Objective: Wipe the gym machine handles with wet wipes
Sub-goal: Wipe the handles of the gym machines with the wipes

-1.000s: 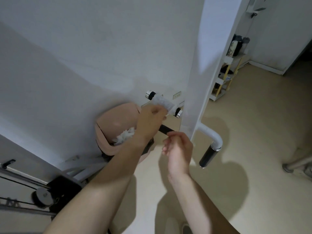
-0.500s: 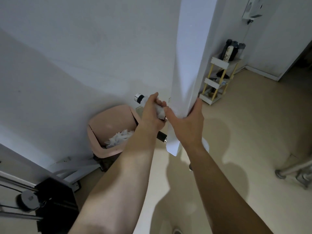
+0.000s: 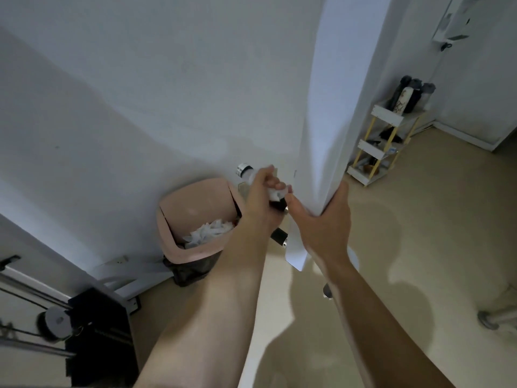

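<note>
A second ago the right hand hung free in front of the machine, fingers loosely curled and holding nothing. Now the right hand (image 3: 321, 222) clasps the near edge of the white post (image 3: 330, 107), thumb on one face and fingers on the other. The left hand (image 3: 263, 203), which then only pressed the wet wipe (image 3: 275, 193) to the handle (image 3: 243, 170), now wraps round it over the wipe. The curved lower handle (image 3: 327, 292), in plain view before, is mostly hidden behind the right forearm.
</note>
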A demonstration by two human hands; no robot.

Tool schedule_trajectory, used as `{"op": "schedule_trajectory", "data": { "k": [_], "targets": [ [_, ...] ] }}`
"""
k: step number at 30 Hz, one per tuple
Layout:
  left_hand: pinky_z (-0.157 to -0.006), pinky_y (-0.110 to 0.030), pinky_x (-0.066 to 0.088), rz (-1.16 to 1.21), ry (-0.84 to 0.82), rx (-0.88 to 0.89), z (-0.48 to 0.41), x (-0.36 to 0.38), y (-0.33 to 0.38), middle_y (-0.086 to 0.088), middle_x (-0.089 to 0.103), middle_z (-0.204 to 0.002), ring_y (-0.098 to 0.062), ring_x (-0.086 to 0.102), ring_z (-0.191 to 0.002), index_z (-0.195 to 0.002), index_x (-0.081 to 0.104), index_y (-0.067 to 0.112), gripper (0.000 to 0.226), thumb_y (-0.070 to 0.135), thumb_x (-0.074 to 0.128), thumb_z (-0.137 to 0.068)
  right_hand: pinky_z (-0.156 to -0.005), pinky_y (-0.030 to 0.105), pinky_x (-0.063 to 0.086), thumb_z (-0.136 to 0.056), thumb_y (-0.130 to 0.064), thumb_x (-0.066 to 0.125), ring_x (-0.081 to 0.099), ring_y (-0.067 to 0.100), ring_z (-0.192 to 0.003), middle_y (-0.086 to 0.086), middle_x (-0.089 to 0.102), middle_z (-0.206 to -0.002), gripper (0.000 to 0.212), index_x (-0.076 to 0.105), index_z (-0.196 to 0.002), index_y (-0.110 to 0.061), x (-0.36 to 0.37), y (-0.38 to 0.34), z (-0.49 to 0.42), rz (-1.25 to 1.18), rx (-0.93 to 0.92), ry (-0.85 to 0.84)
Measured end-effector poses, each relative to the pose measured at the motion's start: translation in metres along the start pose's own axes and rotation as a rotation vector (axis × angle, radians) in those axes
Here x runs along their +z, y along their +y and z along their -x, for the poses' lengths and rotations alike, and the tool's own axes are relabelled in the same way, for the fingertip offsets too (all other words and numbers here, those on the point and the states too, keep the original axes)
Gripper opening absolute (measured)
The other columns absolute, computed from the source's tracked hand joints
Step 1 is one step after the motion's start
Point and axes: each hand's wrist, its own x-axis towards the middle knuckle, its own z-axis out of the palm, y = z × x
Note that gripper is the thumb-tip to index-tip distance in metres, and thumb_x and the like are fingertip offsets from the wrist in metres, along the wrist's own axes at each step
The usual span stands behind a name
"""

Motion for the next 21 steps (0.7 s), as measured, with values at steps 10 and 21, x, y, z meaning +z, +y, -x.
{"op": "schedule_trajectory", "data": {
  "k": [10,21],
  "targets": [
    [-0.049,-0.02,0.045,-0.108,0.172,-0.032,-0.006,0.01,0.039,0.006,0.045,-0.045,-0.011,0.045,-0.04,-0.054,0.043,0.019,0.041,0.01,0.062,-0.089,-0.066,0.03,0.052,-0.067,-0.039,0.087,0.064,0.01,-0.079,-0.011,0.061,-0.087,0.05,0.048,-0.096,-0.028,-0.001,0.009,-0.001,-0.036,0.01,-0.048],
    [-0.056,-0.022,0.049,-0.187,-0.036,-0.132,0.023,0.003,-0.012,0.003,0.052,-0.056,-0.011,0.055,-0.051,-0.067,0.05,0.017,0.028,0.01,0.063,-0.091,-0.066,0.028,0.049,-0.07,-0.036,0.087,0.063,0.009,-0.082,-0.01,0.061,-0.089,0.051,0.046,-0.098,-0.026,-0.002,0.006,0.001,-0.037,0.006,-0.008]
  ]
}}
